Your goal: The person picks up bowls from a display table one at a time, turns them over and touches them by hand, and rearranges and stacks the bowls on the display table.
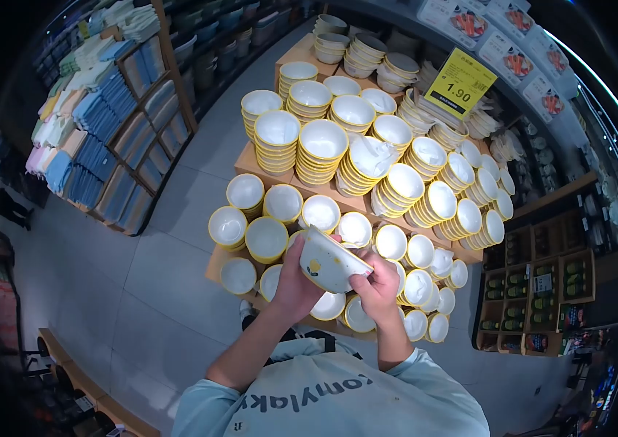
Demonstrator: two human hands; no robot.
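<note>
Bowl [332, 264] gripped at both ends in front of stacked bowls

Left hand [296, 282] closes around the left end, its fingers open only as wide as the piece they grip. Right hand [377, 290] pinches the right end, thumb on the outer wall. The bowl is tilted, held up beyond the shirt [331, 390], with a yellow flower on the side in view. Around and beneath it, white bowls with yellow rims [267, 239] crowd a low wooden counter [215, 264]. Farther off, a higher wooden step [274, 175] carries taller stacks [323, 149]; a yellow price sign [460, 80] reading 1.90 stands at the far right. Well to the left, across grey floor [170, 240], are folded towels [98, 109]. To the right, a shelf holds dark jars [516, 291].
</note>
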